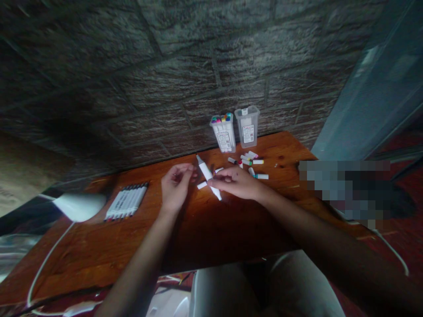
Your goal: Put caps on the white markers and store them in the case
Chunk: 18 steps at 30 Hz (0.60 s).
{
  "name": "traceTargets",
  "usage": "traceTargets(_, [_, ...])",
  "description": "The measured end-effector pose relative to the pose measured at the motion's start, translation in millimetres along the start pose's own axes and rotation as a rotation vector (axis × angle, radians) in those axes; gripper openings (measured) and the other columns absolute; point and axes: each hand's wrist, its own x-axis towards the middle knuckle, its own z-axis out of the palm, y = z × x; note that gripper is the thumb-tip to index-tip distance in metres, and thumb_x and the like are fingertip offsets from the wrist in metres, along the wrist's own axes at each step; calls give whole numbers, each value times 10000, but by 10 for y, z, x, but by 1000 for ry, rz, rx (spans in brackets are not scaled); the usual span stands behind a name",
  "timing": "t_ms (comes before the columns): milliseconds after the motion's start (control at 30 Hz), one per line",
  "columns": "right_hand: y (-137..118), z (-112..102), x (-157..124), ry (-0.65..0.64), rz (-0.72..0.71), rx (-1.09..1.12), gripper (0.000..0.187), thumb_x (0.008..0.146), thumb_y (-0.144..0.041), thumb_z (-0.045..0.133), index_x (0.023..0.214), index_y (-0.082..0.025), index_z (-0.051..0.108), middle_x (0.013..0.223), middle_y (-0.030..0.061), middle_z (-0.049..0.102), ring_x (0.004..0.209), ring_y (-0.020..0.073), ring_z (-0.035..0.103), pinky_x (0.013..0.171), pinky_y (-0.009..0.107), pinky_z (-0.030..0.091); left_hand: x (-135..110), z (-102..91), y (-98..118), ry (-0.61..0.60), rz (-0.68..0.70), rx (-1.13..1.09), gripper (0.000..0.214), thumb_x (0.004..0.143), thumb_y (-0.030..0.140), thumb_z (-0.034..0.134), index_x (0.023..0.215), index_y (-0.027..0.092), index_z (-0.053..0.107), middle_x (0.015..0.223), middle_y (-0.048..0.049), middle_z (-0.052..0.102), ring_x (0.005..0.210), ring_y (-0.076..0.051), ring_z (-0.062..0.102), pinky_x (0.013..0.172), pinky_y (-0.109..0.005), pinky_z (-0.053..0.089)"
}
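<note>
A white marker [205, 171] with a grey upper end slants over the table, pinched by my right hand [236, 182] near its lower part. My left hand [176, 185] is just left of the marker's grey end, fingers curled towards the thumb and apart from the marker. Whether something small sits between those fingertips cannot be made out. Under and beside the marker lie loose white caps, one cap [202, 185] between the hands and another cap [218, 170] partly behind my right fingers. Several more caps with coloured ends, among them a yellow-ended cap [258, 162], are scattered beyond my right hand.
Against the brick wall [185, 88] stand a clear box of markers [224, 138] with coloured ends and a second clear box [248, 132]. A row of markers [127, 201] lies on the wooden table [205, 237] at left, beside a white lamp [79, 207] with a cable.
</note>
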Motion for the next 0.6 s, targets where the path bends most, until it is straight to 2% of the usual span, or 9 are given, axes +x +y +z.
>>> traceTargets(33, [-6,-5,4,34,6,4,273,839,-384,604,782,-135,702,618,-24,582,550,82,464,519,205,321,16,-34,-28,50,73,134,257,808,363,677,941,143,668,895,-59,719,752,-148,671,716,-258,539])
traceTargets(100, [1,-18,11,88,11,8,226,834,-339,600,766,-139,681,610,-28,574,549,84,475,521,208,329,39,-99,-72,29,152,367,249,838,370,631,938,147,681,934,-69,727,816,-164,672,749,-255,519])
traceTargets(233, [57,-37,19,96,-22,81,138,806,-247,587,853,-145,668,650,-23,600,598,103,539,570,219,394,16,-114,-109,-215,159,612,250,851,395,598,931,182,703,944,-50,743,832,-182,675,734,-254,500])
traceTargets(400, [59,-30,13,105,-54,131,157,794,-231,571,896,-147,655,681,-24,607,602,101,536,587,227,411,-52,15,-86,-414,163,580,221,860,343,573,945,180,697,919,-46,748,807,-188,676,759,-280,493])
traceTargets(600, [-19,-26,-17,99,-172,118,123,786,-178,547,866,-175,640,765,-13,624,666,101,540,612,221,416,-35,-2,-151,-498,135,496,224,808,300,625,980,170,686,971,-66,740,859,-207,679,804,-302,508])
